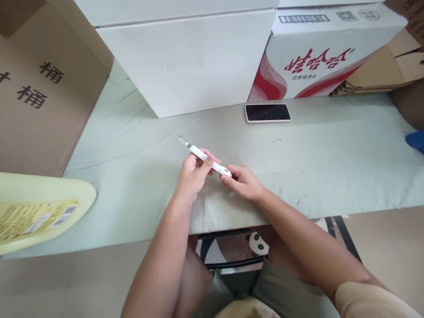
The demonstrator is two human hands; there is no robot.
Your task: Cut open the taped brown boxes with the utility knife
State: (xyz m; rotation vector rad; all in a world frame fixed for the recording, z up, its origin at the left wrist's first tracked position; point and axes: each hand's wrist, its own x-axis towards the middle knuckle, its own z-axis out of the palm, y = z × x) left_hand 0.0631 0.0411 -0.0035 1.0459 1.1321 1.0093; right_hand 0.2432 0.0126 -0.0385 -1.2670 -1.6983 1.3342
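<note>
Left hand, right hand grip white utility knife; fingers partly hide handle.

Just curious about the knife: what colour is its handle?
The handle is white; head view shows it.

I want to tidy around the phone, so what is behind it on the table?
Behind the phone stands a white carton with red print, with a white box to its left. Anything these two cover farther back cannot be seen.
</note>
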